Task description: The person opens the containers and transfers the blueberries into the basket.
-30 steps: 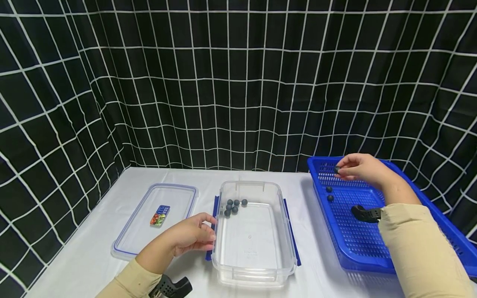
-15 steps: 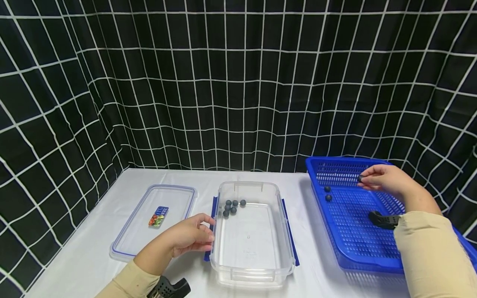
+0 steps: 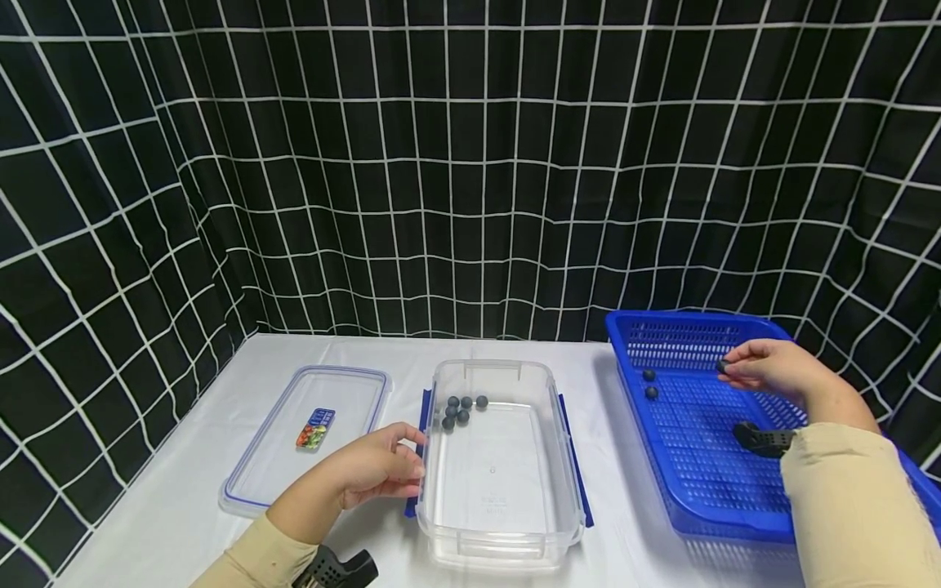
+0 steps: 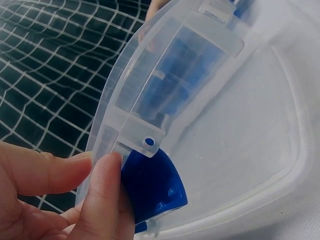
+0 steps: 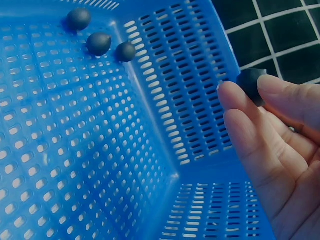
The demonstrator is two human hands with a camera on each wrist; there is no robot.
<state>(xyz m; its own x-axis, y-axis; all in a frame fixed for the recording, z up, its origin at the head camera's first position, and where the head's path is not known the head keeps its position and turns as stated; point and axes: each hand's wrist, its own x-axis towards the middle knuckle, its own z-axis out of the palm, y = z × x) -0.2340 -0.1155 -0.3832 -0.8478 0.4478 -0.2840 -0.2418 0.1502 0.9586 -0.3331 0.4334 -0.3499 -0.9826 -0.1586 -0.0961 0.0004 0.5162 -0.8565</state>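
My right hand (image 3: 779,371) pinches a small dark ball (image 5: 251,85) between thumb and fingertips, above the far part of the blue basket (image 3: 665,474). Several similar dark balls (image 5: 99,44) lie on the basket's floor, at its left side in the head view. At the left side of a clear plastic container (image 3: 507,535), my left hand (image 3: 382,464) holds the rim between thumb and fingers, beside a blue side latch (image 4: 155,185). The container is lidless, with several dark balls (image 3: 462,416) grouped in its far left corner.
A clear lid (image 3: 257,465) with a blue seal and a picture label (image 3: 314,429) lies flat left of the container. White cloth (image 3: 617,490) covers the table. Behind it hangs a black curtain (image 3: 485,204) with a white grid.
My right hand has moved right and slightly nearer over the basket, carrying the pinched ball. My left hand stays at the container's side, and the balls in the container have not moved.
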